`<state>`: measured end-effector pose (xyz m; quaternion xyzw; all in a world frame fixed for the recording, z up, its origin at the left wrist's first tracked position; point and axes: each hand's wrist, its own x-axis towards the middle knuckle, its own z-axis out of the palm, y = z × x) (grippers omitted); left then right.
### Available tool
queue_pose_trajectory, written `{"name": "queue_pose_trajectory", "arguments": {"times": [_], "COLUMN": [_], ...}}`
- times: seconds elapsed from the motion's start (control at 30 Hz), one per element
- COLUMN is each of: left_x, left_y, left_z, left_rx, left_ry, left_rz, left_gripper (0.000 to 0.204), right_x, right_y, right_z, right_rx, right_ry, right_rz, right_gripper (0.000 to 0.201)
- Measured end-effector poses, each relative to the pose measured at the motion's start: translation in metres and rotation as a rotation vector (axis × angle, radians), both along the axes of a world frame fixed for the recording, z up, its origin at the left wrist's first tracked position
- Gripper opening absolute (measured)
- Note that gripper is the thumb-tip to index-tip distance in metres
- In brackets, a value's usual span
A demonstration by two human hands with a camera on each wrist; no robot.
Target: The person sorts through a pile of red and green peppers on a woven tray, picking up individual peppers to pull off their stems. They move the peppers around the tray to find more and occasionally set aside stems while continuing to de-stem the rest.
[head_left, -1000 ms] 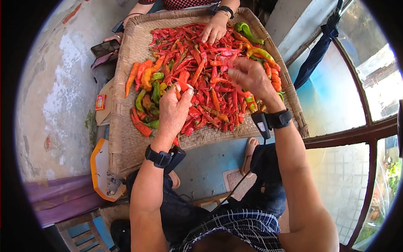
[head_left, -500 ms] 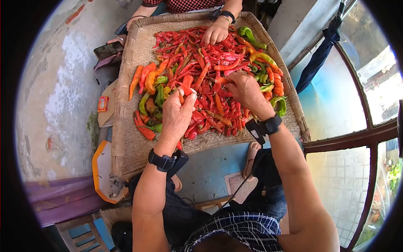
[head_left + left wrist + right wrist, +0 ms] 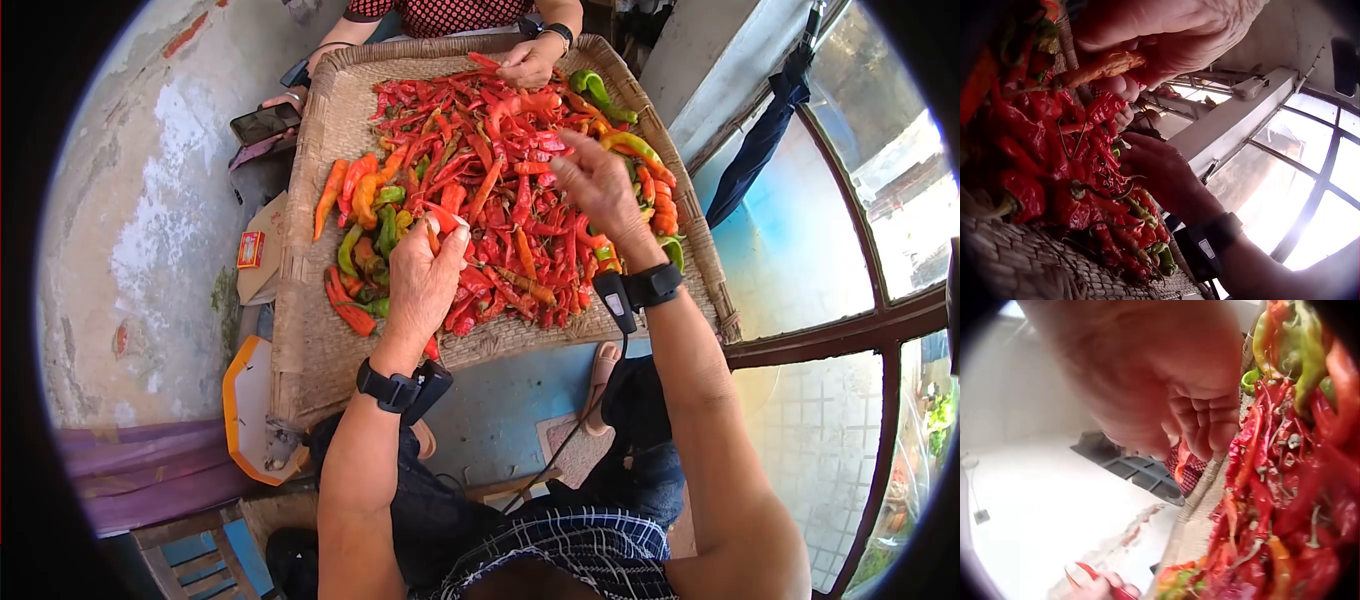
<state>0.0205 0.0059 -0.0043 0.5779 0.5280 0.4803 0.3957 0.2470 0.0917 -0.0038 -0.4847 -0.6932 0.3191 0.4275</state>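
Note:
My left hand (image 3: 425,270) grips a red chili pepper (image 3: 446,217) between thumb and fingers, at the near left of the heap. In the left wrist view, a wrinkled orange pepper (image 3: 1104,67) with a long stem also sticks out of this hand. Over the heap's right side is my right hand (image 3: 603,190), thumb and fingers apart with nothing between them. Just beyond its fingertips shows a large, slightly blurred red pepper (image 3: 525,103). Beneath both hands spreads a heap of wrinkled red chili peppers (image 3: 480,255).
The heap lies on a woven tray (image 3: 300,340). Green peppers (image 3: 388,230) lie at its left, and orange ones (image 3: 664,210) at its right. Across the tray, another person's hand (image 3: 530,62) holds a red pepper (image 3: 484,60); their other hand has a phone (image 3: 265,123). A window stands at right.
My right hand dipped to the heap, then rose away from me with its fingers spreading. A red pepper now shows beyond it. The other person's hand lifted a pepper. My left hand keeps its grip.

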Motion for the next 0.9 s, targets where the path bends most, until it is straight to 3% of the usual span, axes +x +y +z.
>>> {"name": "queue_pose_trajectory", "arguments": {"times": [0.03, 0.07, 0.13, 0.27, 0.3, 0.33, 0.4, 0.47, 0.53, 0.57, 0.6, 0.67, 0.73, 0.8, 0.83, 0.87, 0.9], "left_x": [0.0, 0.001, 0.001, 0.001, 0.001, 0.001, 0.001, -0.001, -0.001, -0.001, -0.001, 0.0, 0.001, 0.002, 0.003, 0.003, 0.002], "left_y": [0.001, 0.001, 0.001, 0.002, 0.001, 0.001, 0.001, 0.0, 0.0, 0.0, 0.0, -0.003, -0.003, -0.003, -0.003, -0.004, -0.004], "left_z": [0.001, 0.001, 0.0, 0.004, 0.003, 0.003, 0.006, 0.006, 0.004, 0.005, 0.005, 0.004, 0.005, 0.004, 0.003, 0.003, 0.004], "left_rx": [-0.007, -0.009, -0.003, -0.026, -0.014, -0.004, -0.006, 0.0, -0.025, -0.022, -0.005, 0.006, 0.014, 0.013, 0.01, 0.006, -0.008], "left_ry": [0.001, 0.003, -0.019, -0.025, -0.034, -0.043, -0.041, -0.04, -0.004, -0.007, -0.009, -0.011, -0.018, -0.035, -0.054, -0.052, -0.028], "left_rz": [0.001, -0.001, -0.018, 0.008, 0.013, 0.016, 0.018, 0.029, 0.016, 0.015, 0.007, -0.001, 0.0, -0.001, -0.001, -0.003, 0.005], "left_gripper": [0.019, 0.019, 0.019, 0.014, 0.015, 0.015, 0.015, 0.015, 0.018, 0.018, 0.018, 0.018, 0.018, 0.018, 0.018, 0.018, 0.019], "right_x": [0.0, -0.001, -0.014, -0.02, -0.021, -0.022, -0.027, -0.023, -0.011, -0.006, -0.004, 0.001, 0.004, -0.001, 0.003, 0.007, 0.007], "right_y": [0.004, 0.005, -0.005, -0.006, -0.007, -0.008, -0.012, -0.02, -0.027, -0.034, -0.037, -0.044, -0.033, -0.024, -0.012, -0.008, -0.005], "right_z": [-0.01, -0.023, -0.034, -0.04, -0.033, -0.028, -0.016, -0.003, 0.008, 0.013, 0.024, 0.038, 0.033, 0.024, 0.018, 0.008, 0.005], "right_rx": [0.14, 0.138, 0.364, 0.358, 0.408, 0.409, 0.459, 0.393, -0.018, -0.22, -0.219, -0.476, -0.472, -0.183, -0.087, -0.09, 0.09], "right_ry": [-0.267, -0.265, -0.811, -0.854, -0.767, -0.768, -0.389, -0.336, -0.267, -0.116, -0.119, -0.111, -0.142, 0.435, 0.432, 0.434, 0.113], "right_rz": [0.011, 0.01, 0.089, 0.091, 0.096, 0.095, 0.083, 0.099, 0.242, 0.293, 0.29, 0.294, 0.365, 0.062, 0.011, 0.008, -0.087], "right_gripper": [0.037, 0.037, 0.04, 0.036, 0.022, 0.022, 0.006, 0.014, 0.022, 0.028, 0.028, 0.029, 0.024, 0.036, 0.056, 0.056, 0.051]}}
